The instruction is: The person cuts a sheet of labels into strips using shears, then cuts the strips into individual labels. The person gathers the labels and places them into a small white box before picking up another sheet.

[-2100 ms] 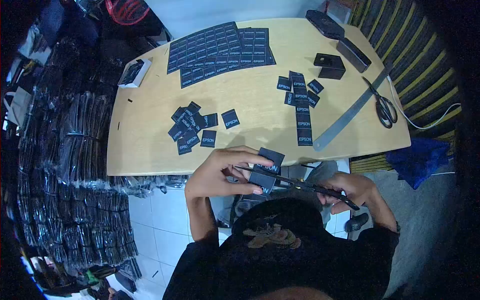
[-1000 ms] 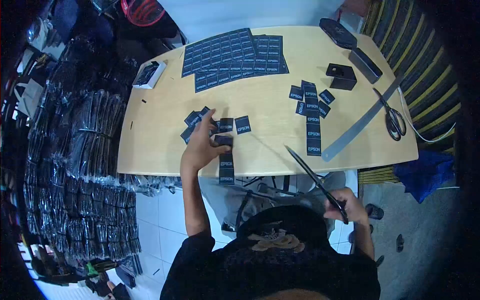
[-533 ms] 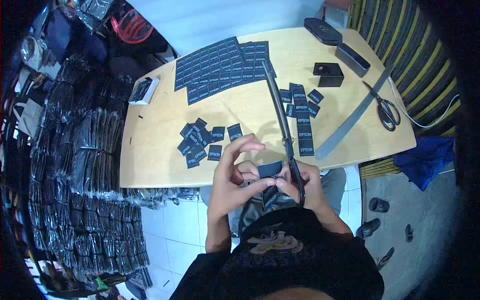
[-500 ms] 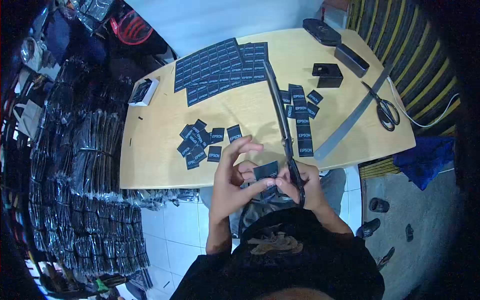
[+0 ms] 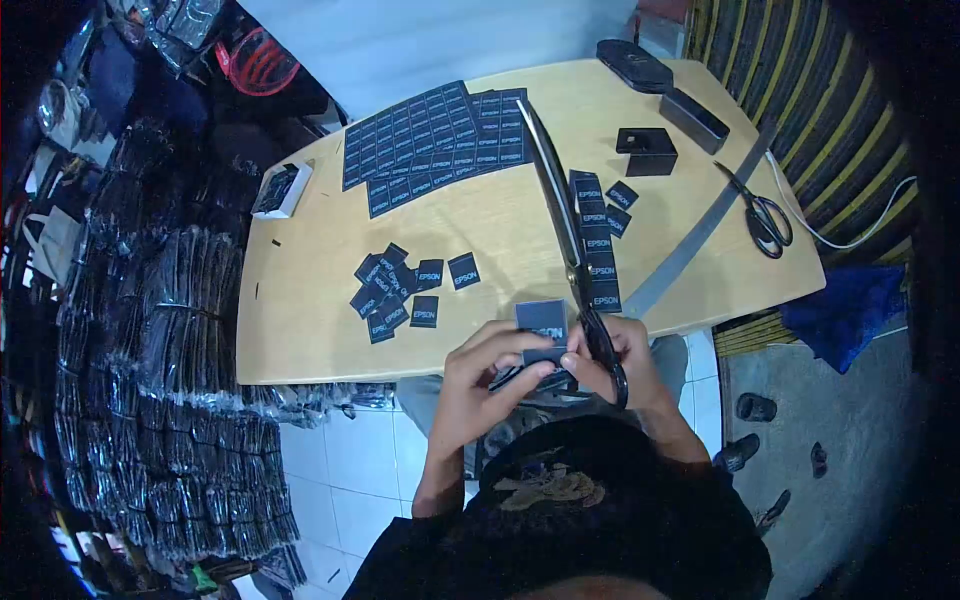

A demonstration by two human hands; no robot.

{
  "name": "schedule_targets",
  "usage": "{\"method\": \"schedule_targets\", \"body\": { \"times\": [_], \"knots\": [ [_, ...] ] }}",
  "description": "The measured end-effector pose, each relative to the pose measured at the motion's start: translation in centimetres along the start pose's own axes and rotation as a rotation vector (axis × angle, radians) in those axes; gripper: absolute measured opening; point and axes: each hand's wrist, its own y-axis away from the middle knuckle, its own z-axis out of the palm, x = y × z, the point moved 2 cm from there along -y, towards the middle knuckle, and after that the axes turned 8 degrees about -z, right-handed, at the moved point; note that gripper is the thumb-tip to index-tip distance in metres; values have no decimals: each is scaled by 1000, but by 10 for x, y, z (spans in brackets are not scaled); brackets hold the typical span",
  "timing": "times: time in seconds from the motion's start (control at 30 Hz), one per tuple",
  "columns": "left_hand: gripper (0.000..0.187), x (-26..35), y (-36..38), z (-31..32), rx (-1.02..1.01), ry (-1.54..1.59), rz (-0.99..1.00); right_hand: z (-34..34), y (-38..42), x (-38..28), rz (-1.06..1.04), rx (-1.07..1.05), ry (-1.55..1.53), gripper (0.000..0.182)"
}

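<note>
Both hands dropped slightly nearer my chest. Left hand [image 5: 487, 375] pinches the black EPSON label strip [image 5: 541, 330] against my right hand [image 5: 612, 358], which grips long scissors [image 5: 566, 235], blades shut, pointing away.

Wooden table [image 5: 320, 300], white tiled floor [image 5: 340, 470]

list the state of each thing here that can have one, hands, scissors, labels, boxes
left hand: gripping the black EPSON label strip
right hand: holding the long black scissors, also pinching the strip
long black scissors: blades together, pointing away over the table
black EPSON label strip: held up off the wooden table
second pair of scissors: lying flat, shut
uncut label sheets: flat, whole
small black box: closed
</note>
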Motion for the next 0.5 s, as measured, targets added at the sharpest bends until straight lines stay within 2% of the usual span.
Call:
{"method": "schedule_targets", "body": {
  "times": [0.03,0.07,0.13,0.17,0.2,0.27,0.3,0.33,0.4,0.43,0.47,0.5],
  "knots": [
    [30,0,-1,3,66,104,-38,-6,2,0,17,-60,48,19],
    [29,0,-2,4,133,209,-74,-11,4,3,15,-61,50,19],
    [38,1,-3,-1,229,184,-51,-16,10,10,-11,-153,-234,29],
    [42,1,-3,-4,245,199,-28,-21,14,7,61,-201,-207,46],
    [46,1,-3,-9,261,213,-3,-25,15,6,60,-207,-205,46],
    [50,0,-4,-19,273,146,24,-31,17,3,-40,-280,-78,62],
    [53,0,-4,-25,277,78,45,-34,26,3,101,-241,-80,72],
    [54,-1,-4,-29,254,153,54,-40,29,-3,103,-249,-79,72],
    [55,5,-4,-36,254,121,113,-57,35,-11,283,-374,6,70],
    [55,6,-4,-40,262,123,113,-68,39,-9,269,-436,143,67],
    [56,7,-4,-42,220,107,106,-75,40,-11,271,-443,145,67],
    [57,8,-4,-44,176,92,97,-80,42,-16,299,-565,256,64]
  ]
}}
